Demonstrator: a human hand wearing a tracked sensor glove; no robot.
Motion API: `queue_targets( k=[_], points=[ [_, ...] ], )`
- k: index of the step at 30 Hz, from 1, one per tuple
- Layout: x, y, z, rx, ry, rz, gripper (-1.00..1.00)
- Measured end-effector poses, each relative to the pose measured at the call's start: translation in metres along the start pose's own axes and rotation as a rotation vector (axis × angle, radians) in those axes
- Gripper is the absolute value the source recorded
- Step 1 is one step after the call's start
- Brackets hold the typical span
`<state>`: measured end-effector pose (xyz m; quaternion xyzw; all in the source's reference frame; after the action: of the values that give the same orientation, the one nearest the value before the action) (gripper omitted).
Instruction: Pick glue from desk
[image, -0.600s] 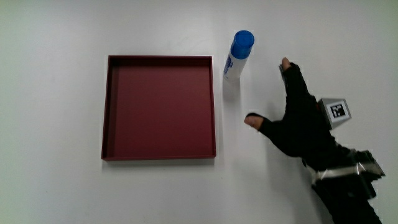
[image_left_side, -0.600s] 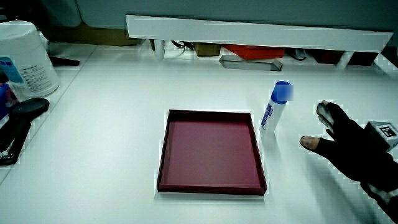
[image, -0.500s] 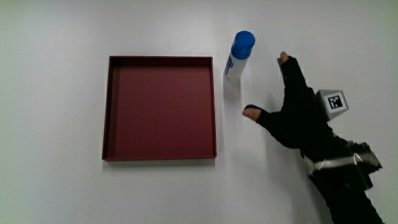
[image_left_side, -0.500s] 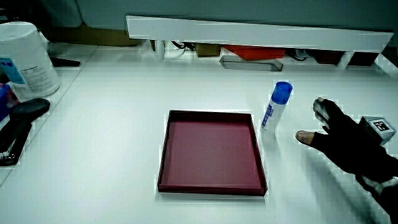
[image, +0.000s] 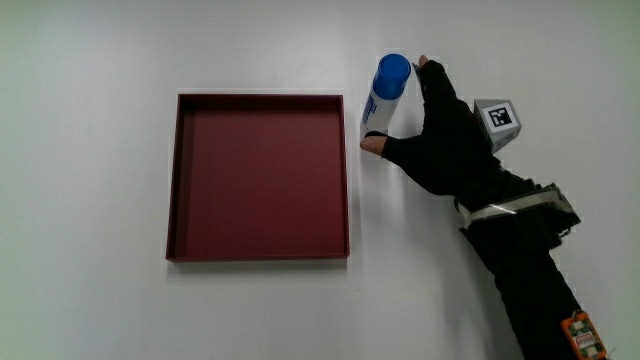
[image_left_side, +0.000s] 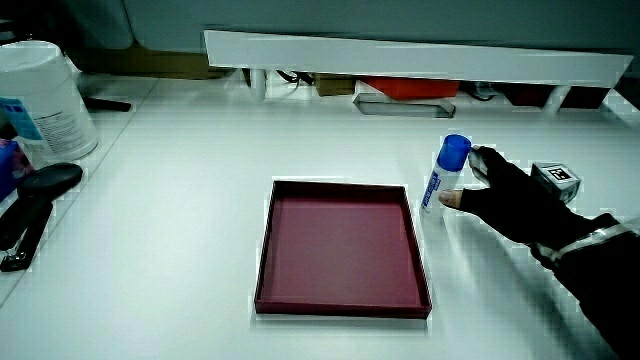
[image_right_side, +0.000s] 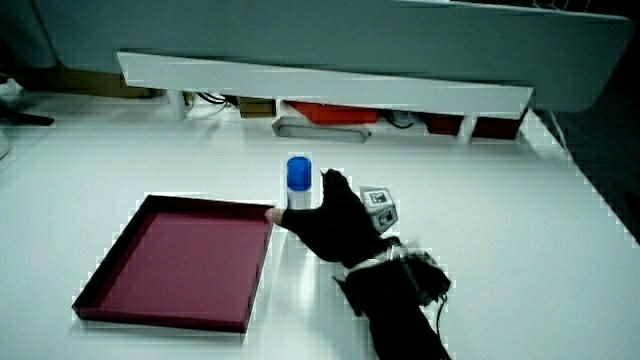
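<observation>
1. The hand (image: 440, 150) is held low over the table, beside the glue stick (image: 383, 95), with its back turned upward.
2. The fingers (image: 432, 80) are extended alongside the blue cap; the thumb (image: 375, 144) is spread apart from them and lies against the tube's lower part. The tube is bracketed but not clasped.
3. The patterned cube (image: 498, 117) is carried on the back of the hand, seen in both side views (image_left_side: 556, 180) (image_right_side: 378, 205).
4. The forearm (image: 525, 270) is stretched back toward the person.
</observation>
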<state>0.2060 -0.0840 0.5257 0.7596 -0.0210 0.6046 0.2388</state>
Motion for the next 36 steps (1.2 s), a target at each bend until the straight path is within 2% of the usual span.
queue_targets(
  k=[6,10,13,16,19,26,31,36],
  points=[
    [0.008,0.006,0.000,0.004,0.047,0.021,0.00],
    [0.010,0.008,0.003,0.034,0.083,0.048,0.20],
    [0.011,0.009,0.005,0.046,0.140,0.046,0.35],
    [0.013,0.010,0.007,0.068,0.156,0.045,0.50],
    [0.014,0.010,0.008,0.090,0.154,0.045,0.65],
    [0.013,0.009,0.010,0.153,0.128,0.083,1.00],
    [0.011,0.006,0.010,0.178,0.091,0.110,1.00],
    [-0.001,0.004,0.008,0.180,0.094,0.147,1.00]
  ],
)
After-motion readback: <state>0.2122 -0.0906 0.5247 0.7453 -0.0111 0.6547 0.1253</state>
